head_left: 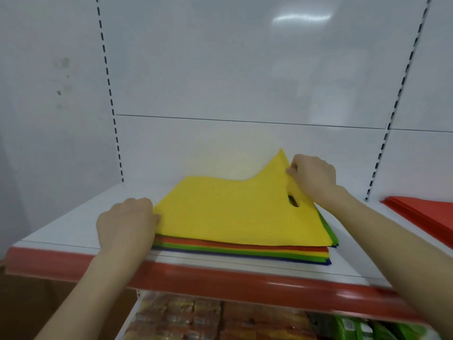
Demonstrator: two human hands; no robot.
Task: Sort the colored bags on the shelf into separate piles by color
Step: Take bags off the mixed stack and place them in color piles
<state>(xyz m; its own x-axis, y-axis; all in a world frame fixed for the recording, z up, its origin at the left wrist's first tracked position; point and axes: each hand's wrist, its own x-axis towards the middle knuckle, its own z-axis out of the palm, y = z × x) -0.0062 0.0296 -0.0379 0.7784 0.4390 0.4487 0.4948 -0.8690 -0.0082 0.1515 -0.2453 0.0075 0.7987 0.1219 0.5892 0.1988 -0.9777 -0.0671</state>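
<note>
Yellow bag (232, 212) tops the stack (242, 252), long axis running left-right between my hands. My right hand (312, 176) pinches its far right corner up; my left hand (126, 223) clenches its left edge.

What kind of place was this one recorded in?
Probably a shop aisle. The white shelf has a red front strip like a price rail, slotted uprights run up the back panel, and packaged goods fill the shelf below the mixed bag stack.

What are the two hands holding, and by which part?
The top yellow bag: right hand pinches its raised far-right corner near the handle slot; left hand grips its left corner.
</note>
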